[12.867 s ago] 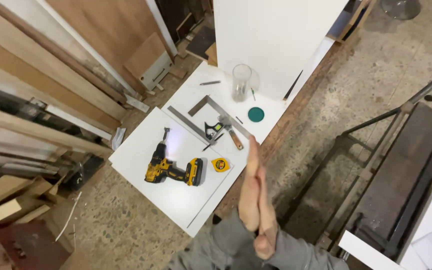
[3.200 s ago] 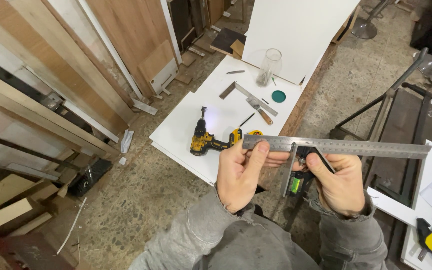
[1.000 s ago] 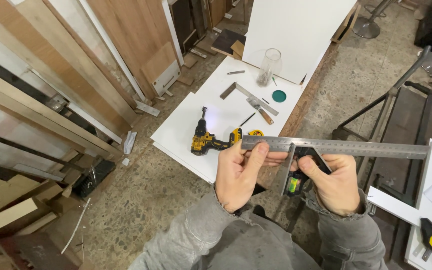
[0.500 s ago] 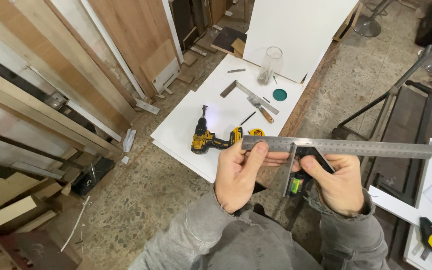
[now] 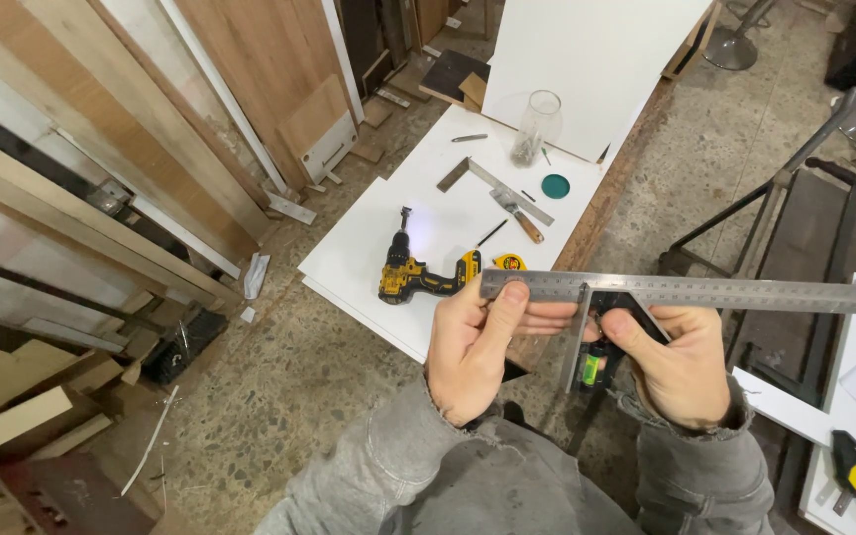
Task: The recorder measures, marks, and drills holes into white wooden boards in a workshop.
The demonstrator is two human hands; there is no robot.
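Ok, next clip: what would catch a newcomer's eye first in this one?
First, the long steel combination square with a black head and green level vial, held level in mid-frame by both bare hands: the left hand pinches the blade's left end, the right hand grips the head. Beyond it, a yellow-and-black cordless drill lies on a white board on the floor, with a clear glass jar standing at its far end.

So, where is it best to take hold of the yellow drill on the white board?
Grip the drill by its black and yellow handle, the narrow waist between motor body and battery. It lies flat on the white board, so come from above; the bit end is too thin.
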